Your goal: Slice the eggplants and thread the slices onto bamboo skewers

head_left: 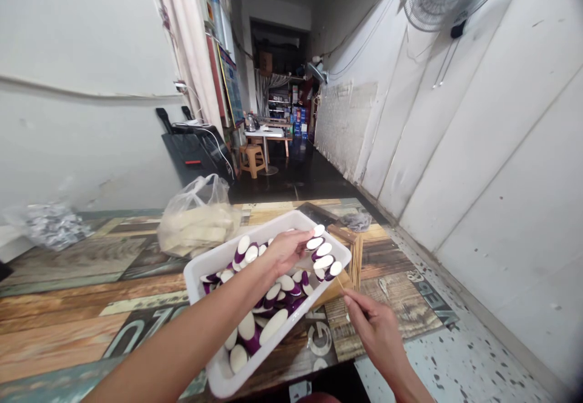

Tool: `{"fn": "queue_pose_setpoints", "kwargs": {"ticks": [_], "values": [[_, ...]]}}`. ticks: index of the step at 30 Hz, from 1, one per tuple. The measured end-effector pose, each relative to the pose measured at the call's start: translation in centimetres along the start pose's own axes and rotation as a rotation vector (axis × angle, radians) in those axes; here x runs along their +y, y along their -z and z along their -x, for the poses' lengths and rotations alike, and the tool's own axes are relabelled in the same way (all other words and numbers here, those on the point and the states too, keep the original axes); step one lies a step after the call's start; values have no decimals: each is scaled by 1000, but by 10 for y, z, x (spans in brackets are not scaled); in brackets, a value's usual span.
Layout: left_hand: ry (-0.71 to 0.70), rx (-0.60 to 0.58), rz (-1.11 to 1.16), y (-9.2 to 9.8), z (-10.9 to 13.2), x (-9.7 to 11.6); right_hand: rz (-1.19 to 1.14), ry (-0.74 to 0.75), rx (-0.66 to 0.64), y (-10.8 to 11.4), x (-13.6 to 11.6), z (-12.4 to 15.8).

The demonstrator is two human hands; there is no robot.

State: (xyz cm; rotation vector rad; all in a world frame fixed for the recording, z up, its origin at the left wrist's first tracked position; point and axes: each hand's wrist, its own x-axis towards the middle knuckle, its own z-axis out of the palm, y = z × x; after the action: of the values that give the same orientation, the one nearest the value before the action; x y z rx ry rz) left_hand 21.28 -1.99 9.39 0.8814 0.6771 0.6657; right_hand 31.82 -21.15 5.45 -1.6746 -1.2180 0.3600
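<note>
My left hand (286, 249) reaches over a white plastic tray (214, 261) and pinches a row of eggplant slices (324, 253), purple-skinned with white faces. Those slices sit on a thin bamboo skewer (340, 284). My right hand (374, 325) is closed on the skewer's lower end, just right of the tray. More eggplant slices (268, 324) lie loose in the tray, which stands on a wood-patterned table (82, 312).
A clear plastic bag (198, 218) of pale pieces lies behind the tray. A bundle of bamboo skewers (356, 256) stands to the tray's right. A crumpled bag (52, 224) is at far left. White walls flank a corridor with a stool (254, 159) and small table.
</note>
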Motion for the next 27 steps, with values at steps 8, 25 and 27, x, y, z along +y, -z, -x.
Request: {"fn": "queue_pose_setpoints", "kwargs": {"ticks": [8, 25, 27], "values": [[82, -17, 56, 2, 1, 1, 70, 92, 92, -9, 12, -8], [-155, -278, -97, -7, 15, 4, -572, -243, -104, -18, 40, -14], [-197, -213, -22, -6, 12, 5, -683, -315, -170, -16, 39, -13]]}}
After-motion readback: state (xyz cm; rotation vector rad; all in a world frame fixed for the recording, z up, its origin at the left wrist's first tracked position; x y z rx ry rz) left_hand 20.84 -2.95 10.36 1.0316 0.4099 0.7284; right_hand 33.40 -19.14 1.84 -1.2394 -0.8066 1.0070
